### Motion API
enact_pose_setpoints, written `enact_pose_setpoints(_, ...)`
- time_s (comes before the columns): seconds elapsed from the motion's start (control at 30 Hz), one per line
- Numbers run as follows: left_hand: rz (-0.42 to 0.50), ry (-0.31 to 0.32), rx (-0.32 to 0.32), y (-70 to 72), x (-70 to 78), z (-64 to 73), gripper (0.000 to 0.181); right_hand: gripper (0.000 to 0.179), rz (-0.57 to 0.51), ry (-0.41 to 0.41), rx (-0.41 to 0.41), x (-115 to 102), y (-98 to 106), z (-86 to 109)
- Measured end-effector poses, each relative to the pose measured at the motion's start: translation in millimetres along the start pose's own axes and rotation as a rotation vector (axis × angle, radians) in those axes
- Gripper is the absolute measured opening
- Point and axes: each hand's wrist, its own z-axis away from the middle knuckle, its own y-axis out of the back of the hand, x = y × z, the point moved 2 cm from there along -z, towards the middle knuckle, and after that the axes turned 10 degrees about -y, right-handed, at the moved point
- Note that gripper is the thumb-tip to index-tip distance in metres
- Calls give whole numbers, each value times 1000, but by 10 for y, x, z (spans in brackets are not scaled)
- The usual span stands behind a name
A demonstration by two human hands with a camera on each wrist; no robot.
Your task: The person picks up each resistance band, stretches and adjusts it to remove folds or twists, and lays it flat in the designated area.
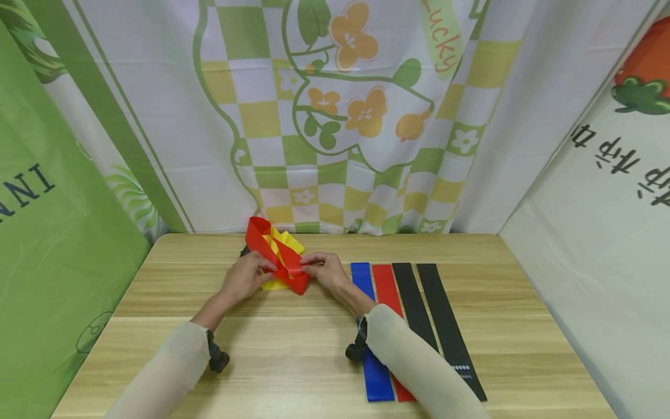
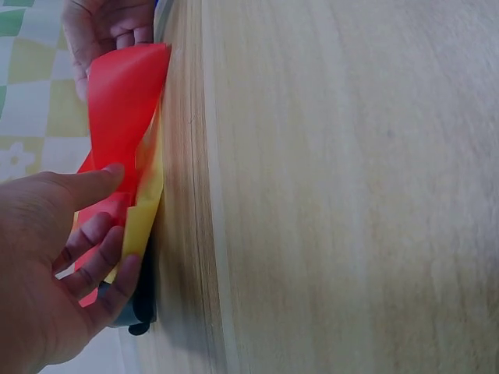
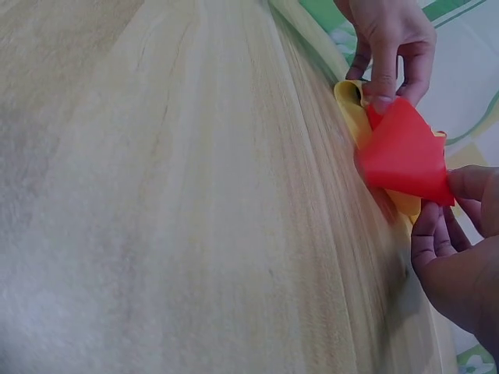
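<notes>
A loose, twisted red resistance band (image 1: pixel 262 240) lies over a crumpled yellow band (image 1: pixel 292 240) near the table's back edge. My left hand (image 1: pixel 242 277) pinches the red band between thumb and fingers from the left. My right hand (image 1: pixel 328 272) pinches its right end, as the right wrist view shows with the red fold (image 3: pixel 405 152) between thumb and fingers. In the left wrist view a dark object (image 2: pixel 144 292) sits beside the yellow band, below the left fingers. Its kind is partly hidden.
On the right side lie a blue band (image 1: pixel 378 381), a red band (image 1: pixel 386 285) and two black bands (image 1: pixel 410 291), flat and side by side. My right forearm crosses over them. A patterned curtain (image 1: pixel 340 192) hangs right behind the wooden table (image 1: pixel 293 361).
</notes>
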Motion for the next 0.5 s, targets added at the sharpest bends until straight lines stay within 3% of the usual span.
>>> enact_pose_setpoints(0.5,131,73,224,153,51,2,12,25,7,28,26,-79,75,9)
